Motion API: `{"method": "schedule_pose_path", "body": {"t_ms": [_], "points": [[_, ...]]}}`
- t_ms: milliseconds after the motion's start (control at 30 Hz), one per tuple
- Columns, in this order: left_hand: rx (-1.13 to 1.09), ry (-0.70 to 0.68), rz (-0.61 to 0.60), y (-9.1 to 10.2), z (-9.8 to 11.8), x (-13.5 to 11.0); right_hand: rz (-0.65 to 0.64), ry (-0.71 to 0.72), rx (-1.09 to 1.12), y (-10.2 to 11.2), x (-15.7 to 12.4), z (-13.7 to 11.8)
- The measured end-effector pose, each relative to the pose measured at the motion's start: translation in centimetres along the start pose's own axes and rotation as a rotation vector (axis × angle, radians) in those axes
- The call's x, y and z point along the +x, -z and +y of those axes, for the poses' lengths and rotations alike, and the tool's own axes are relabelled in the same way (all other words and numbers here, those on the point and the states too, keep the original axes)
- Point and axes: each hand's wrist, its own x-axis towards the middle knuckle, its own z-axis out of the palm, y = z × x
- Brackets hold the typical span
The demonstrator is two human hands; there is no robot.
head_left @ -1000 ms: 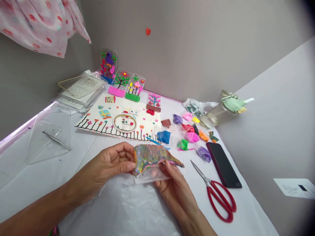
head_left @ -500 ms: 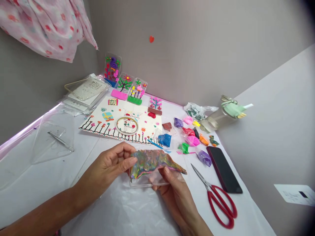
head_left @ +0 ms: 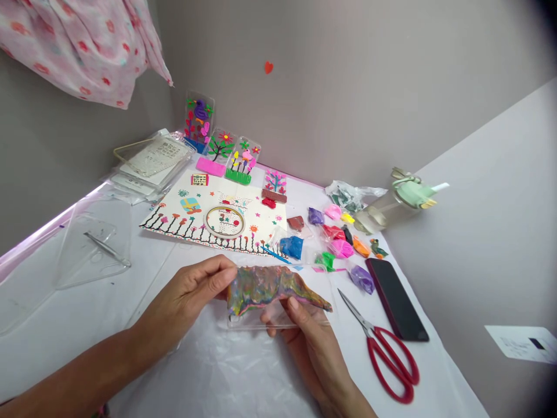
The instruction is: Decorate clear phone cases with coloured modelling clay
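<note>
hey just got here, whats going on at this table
A person is holding a clear plastic panel with a multicoloured, clay-like piece across it. The left hand pinches at the piece's left end, while the right hand grips the panel from below, thumb in front and fingers behind. Red-handled scissors lie to the right, beside a dark phone. Beyond the hands are small coloured lumps and a decorated sheet of paper.

Grey walls [head_left: 331,98] meet behind a white-covered table [head_left: 444,389].
</note>
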Motion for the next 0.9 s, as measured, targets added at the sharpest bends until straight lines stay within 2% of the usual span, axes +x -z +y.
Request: {"method": "schedule_pose_path", "body": {"t_ms": [467,667,900], "points": [[-0.134,0.062,-0.134,0.48,-0.40,0.08,-0.038,0.033,-0.029,-0.44,-0.11,-0.22],[-0.023,-0.003,-0.050,0.27,-0.28,-0.10,-0.075,0.058,-0.099,-0.36,-0.03,0.14],[-0.151,0.064,-0.092,0.05,-0.20,0.27,-0.047,0.056,-0.091,-0.25,0.08,0.24]]}}
